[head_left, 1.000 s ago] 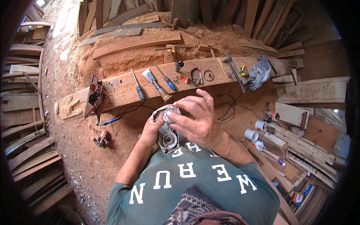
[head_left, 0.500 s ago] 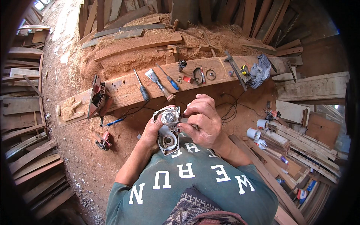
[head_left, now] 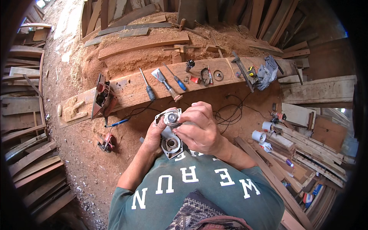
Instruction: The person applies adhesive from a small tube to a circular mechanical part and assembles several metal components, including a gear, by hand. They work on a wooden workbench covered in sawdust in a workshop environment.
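My left hand [head_left: 152,138] holds two grey metal housing parts in front of my shirt. The upper one, a housing cover [head_left: 172,118], has a round bearing at its middle, and my left thumb presses on its edge. Below it sits a gear housing [head_left: 172,145], cup-shaped with a dark centre hole and square corners. My right hand [head_left: 200,126] closes its bent fingers on the right side of the cover. Those fingers hide that edge, so any small piece between them cannot be seen.
A long plank [head_left: 126,87] carries a red tool body [head_left: 102,97], a chisel [head_left: 166,84], two screwdrivers, a black fan [head_left: 190,64], rings, a tape measure [head_left: 252,71] and a grey cloth [head_left: 267,72]. Cables [head_left: 234,111] lie on the sawdust floor. Timber is stacked around.
My right hand has come down and left onto the housing cover, its fingers now closed against the side. The cover has tilted slightly. The gear housing has hardly moved.
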A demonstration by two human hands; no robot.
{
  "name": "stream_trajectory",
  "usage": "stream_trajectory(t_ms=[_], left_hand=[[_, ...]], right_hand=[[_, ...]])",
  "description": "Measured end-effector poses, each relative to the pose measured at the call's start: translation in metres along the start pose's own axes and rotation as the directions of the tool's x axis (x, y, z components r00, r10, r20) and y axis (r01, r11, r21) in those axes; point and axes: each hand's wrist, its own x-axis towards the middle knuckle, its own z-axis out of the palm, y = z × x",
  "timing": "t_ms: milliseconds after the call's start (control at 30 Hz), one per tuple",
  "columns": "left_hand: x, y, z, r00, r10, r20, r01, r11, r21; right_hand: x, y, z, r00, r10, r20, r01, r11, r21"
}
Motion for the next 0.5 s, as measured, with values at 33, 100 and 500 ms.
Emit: stream_trajectory(t_ms=[33, 100, 500], left_hand=[[0.000, -0.001, -0.002, 1.000, 0.015, -0.006, -0.015, 1.000, -0.002], [0.002, -0.002, -0.005, 0.999, 0.034, -0.022, -0.033, 0.999, 0.023], [0.032, -0.027, 0.019, 0.994, 0.072, -0.077, -0.062, 0.991, 0.119]], right_hand=[[-0.003, 0.003, 0.001, 0.999, 0.026, -0.024, -0.025, 1.000, 0.007], [-0.008, 0.007, -0.002, 0.994, 0.082, -0.072, -0.081, 0.997, 0.017], [-0.004, 0.044, -0.030, 0.970, 0.228, 0.082, -0.233, 0.971, 0.059]])
